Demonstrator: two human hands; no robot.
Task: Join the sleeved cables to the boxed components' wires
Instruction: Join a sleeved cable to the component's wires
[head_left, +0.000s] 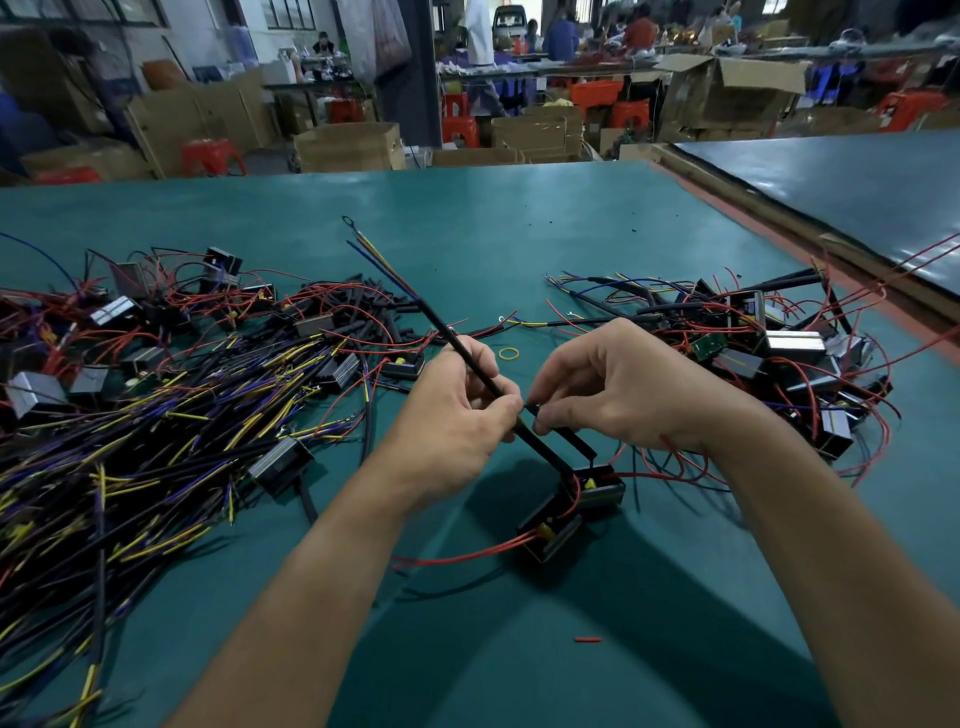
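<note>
Left grip (457, 415) pinches the sleeved cable (444, 328), right grip (618, 395) pinches a black lead (576, 441) off the boxed component (595, 486) — ends held close, we judge, for joining over the surface (519, 234).

Diffuse overhead light, moderately bright. Pale sheen on the bench (519, 218) toward its far edge. Broad, soft-edged shadows lie beneath the left hand (457, 410) and right hand (613, 389). Wide-angle bowing at the borders. Background slightly soft, centre sharp.

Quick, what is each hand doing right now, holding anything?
Left hand: closed, gripping the long black sleeved cable.
Right hand: closed, pinching a short black sleeved wire near the cable's end.
</note>
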